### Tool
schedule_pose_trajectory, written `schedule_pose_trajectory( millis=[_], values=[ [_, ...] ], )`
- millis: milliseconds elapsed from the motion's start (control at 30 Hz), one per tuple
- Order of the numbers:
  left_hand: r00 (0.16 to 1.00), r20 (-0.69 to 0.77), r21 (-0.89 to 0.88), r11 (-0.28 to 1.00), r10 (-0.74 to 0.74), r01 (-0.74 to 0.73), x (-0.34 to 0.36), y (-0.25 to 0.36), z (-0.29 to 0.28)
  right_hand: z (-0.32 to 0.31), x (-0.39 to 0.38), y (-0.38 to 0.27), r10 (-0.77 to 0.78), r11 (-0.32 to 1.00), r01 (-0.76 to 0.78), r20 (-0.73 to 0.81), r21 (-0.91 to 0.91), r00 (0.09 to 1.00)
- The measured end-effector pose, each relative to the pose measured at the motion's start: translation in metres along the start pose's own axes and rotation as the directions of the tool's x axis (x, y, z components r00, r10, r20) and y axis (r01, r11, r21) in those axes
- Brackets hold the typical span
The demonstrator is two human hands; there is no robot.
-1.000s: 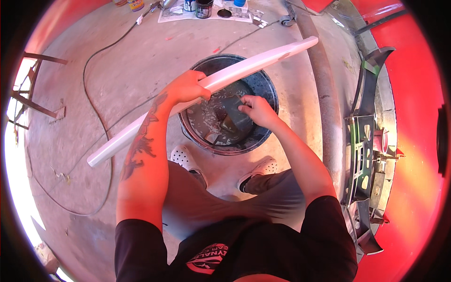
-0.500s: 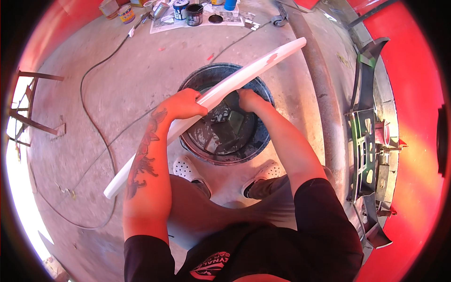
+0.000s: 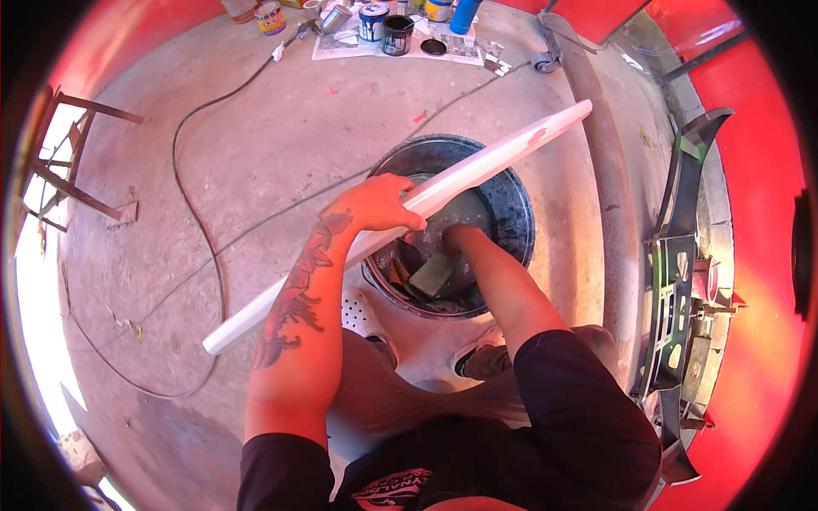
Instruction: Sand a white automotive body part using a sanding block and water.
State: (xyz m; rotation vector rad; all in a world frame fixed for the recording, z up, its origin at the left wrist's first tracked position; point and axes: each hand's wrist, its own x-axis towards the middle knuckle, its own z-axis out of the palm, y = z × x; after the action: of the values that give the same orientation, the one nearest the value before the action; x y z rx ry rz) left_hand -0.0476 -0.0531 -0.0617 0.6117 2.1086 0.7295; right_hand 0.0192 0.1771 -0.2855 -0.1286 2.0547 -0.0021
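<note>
My left hand (image 3: 385, 204) grips a long, narrow white panel (image 3: 490, 160) near its middle, thumb over the near side. The panel slants from lower left to upper right across a black bucket (image 3: 523, 223). Below the panel, my right hand (image 3: 463, 242) reaches down into the bucket. Its fingers are hidden, so what they hold does not show. Next to it in the bucket lies a greenish-grey rectangular piece (image 3: 432, 274), with brownish flat pieces (image 3: 398, 278) left of it. A reddish patch (image 3: 536, 136) marks the panel's far end.
Paint cans (image 3: 397, 36) and a blue cylinder (image 3: 464, 15) stand on spread paper (image 3: 341, 49) at the back. A dark hose (image 3: 176, 162) loops over the floor at left, near a brown metal frame (image 3: 81, 192). A black bumper-like part (image 3: 669, 281) stands along the right side.
My right hand has gone deeper into the bucket, toward me. The greenish-grey piece and brown pieces now show differently there. My left hand keeps its hold on the panel; the whole view has shifted.
</note>
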Motion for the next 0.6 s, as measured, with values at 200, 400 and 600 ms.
schedule_pose_trajectory(
  millis=[200,400,600],
  values=[
    [0.988,-0.151,0.019,1.0,-0.017,0.02,0.002,0.001,0.006,0.001,-0.01,-0.003,0.008,0.99,0.02,-0.202,0.138,0.979],
    [0.988,-0.151,0.044,0.999,0.028,-0.021,0.0,-0.005,0.004,-0.034,-0.084,-0.019,-0.117,0.773,0.163,-0.115,0.613,0.986],
    [0.992,-0.124,0.066,0.998,0.02,-0.012,0.004,-0.01,0.004,-0.01,-0.079,-0.031,-0.346,0.606,0.406,-0.232,0.684,0.909]
  ],
)
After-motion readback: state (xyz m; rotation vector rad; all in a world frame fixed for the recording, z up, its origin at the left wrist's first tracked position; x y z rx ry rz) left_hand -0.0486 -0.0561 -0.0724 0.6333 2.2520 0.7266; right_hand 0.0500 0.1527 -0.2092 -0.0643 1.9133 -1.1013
